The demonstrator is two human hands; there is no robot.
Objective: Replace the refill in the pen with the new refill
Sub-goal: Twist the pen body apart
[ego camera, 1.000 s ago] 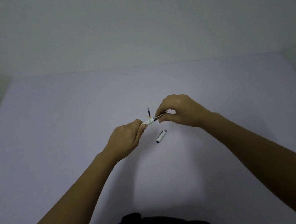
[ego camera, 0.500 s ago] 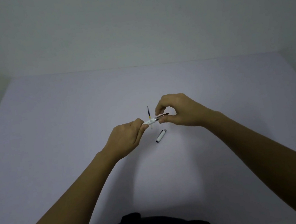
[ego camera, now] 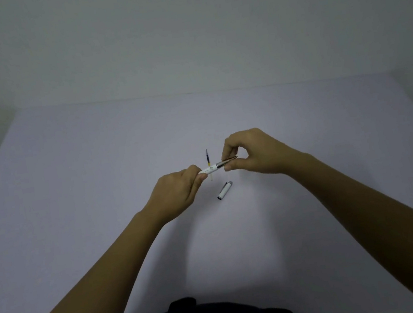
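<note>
We hold the pen (ego camera: 214, 168) above the middle of the desk (ego camera: 95, 173), nearly level. Our left hand (ego camera: 179, 195) is closed around its white barrel end, with only the tip of the barrel showing past the fingers (ego camera: 201, 176). Our right hand (ego camera: 255, 153) pinches the darker front section between thumb and forefinger. The new refill (ego camera: 208, 160) lies on the desk just behind the pen, pointing away from us. The white cap (ego camera: 224, 190) lies on the desk just nearer, below the right hand.
</note>
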